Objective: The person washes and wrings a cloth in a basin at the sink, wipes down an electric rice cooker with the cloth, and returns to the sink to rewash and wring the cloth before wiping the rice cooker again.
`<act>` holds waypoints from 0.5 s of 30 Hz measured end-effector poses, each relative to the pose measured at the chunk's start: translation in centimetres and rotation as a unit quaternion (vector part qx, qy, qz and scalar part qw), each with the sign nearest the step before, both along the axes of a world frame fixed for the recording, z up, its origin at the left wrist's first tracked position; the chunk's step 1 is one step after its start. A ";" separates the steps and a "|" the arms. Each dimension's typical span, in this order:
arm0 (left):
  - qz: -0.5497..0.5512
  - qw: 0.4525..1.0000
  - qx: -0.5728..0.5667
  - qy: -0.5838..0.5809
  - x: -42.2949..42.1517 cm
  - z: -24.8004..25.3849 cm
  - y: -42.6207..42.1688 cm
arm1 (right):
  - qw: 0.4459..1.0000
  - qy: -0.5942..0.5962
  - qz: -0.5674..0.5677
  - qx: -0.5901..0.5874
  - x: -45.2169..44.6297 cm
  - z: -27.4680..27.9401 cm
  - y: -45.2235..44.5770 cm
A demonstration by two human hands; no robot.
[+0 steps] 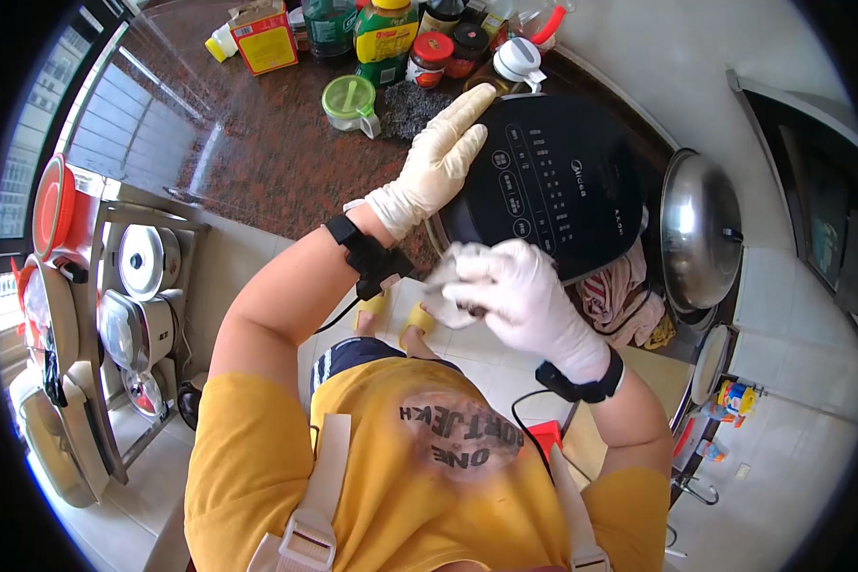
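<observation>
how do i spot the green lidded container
From the black Midea appliance, look left in the picture, past the left hand. On the speckled counter sits a handled container. Its green lid sets it apart from the nearby red-lidded jar.

Tabletop [276, 162], red-brown, speckled. Black Midea appliance [596, 153]; left hand [431, 173], gloved, at its edge. Right hand [524, 303], gloved, holding pale item [439, 292], blurred. Green-lidded jar [349, 100]; red-lidded jar [430, 59]. Domed steel lid [698, 224], beside appliance.

Room over countertop [281, 157], left; bottles [384, 43] block far side, appliance [601, 157] right.
</observation>
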State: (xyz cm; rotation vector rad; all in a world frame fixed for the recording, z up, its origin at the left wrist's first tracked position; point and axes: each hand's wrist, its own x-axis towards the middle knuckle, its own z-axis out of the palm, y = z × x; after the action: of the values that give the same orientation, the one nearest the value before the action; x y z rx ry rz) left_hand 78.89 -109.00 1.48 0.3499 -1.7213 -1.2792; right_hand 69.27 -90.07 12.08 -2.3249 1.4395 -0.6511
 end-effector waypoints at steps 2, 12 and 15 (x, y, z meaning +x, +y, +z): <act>0.004 1.000 -0.009 -0.004 0.2 0.1 -0.2 | 0.998 -0.052 0.012 0.030 -0.7 1.1 0.4; -0.055 0.994 0.098 0.016 0.3 1.7 0.6 | 0.995 0.097 0.001 -0.037 -8.3 1.6 -4.8; -0.071 0.992 0.102 0.003 0.4 2.2 0.7 | 0.976 0.116 -0.132 -0.125 -17.6 1.3 -5.8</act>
State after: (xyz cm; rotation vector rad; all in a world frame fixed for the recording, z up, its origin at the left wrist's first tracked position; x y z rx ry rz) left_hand 79.27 -108.31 3.68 0.3446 -1.6374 -1.5643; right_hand 51.62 -95.88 13.33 -2.4889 1.8957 -0.6836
